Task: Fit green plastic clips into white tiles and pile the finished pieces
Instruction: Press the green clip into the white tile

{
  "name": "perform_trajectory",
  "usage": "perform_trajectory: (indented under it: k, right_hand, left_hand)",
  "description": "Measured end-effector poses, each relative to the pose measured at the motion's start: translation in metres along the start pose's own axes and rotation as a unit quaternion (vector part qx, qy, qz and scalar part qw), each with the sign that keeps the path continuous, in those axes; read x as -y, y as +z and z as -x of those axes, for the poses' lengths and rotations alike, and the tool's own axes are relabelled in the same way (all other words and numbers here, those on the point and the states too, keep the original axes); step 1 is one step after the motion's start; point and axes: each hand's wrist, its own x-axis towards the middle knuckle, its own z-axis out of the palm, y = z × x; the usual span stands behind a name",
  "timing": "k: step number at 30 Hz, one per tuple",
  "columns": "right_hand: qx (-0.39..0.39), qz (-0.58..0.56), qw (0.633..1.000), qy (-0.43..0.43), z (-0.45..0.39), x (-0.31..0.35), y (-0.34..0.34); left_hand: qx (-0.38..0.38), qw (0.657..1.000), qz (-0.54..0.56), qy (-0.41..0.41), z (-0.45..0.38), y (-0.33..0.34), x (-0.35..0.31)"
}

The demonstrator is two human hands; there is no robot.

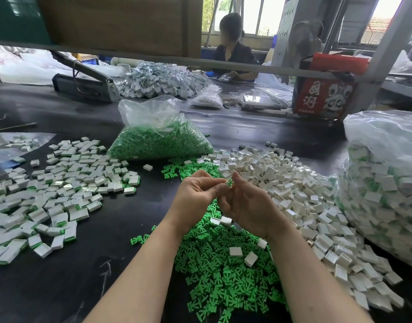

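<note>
Clip (229, 182) of green plastic, a single small piece, sits pinched between the fingertips of both hands, raised above the counter (111, 248) at the middle of the view; the left hand (196, 194) curls thumb and forefinger on it from one side, and the right hand (244, 206) curls its fingers against it from the other. Whether a white tile is also in the grip cannot be told. I judge the piece very light, stiff and smooth, with thin prongs that could bend, so it is best held by its flat body. Loose green clips (223, 271) lie heaped below the wrists, too many to count. Empty white tiles (293, 197) spread to the right, finished pieces (60, 183) to the left, both uncountable. Two plastic bags stand nearby: one of green clips (160, 141), one of tiles (382, 183).
</note>
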Motion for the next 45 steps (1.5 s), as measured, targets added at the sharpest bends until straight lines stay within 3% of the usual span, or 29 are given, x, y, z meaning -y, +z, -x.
perform_trajectory:
  k: [12,18,24,45]
  right_hand:
    - [0.012,-0.108,0.994,-0.012,-0.001,-0.003,0.003]
    - [0.015,-0.065,0.998,-0.005,-0.004,-0.004,0.002]
    - [-0.002,-0.054,0.998,-0.019,-0.006,-0.008,0.005]
    - [0.005,-0.081,0.996,-0.036,-0.003,-0.009,0.01]
  left_hand:
    - [-0.013,1.0,0.006,-0.004,0.001,0.004,-0.001]
    - [-0.025,0.999,0.017,-0.013,0.004,0.01,-0.004]
    - [-0.106,0.994,0.014,-0.032,0.003,0.02,-0.006]
    - [-0.103,0.994,0.031,-0.01,0.005,0.025,0.001]
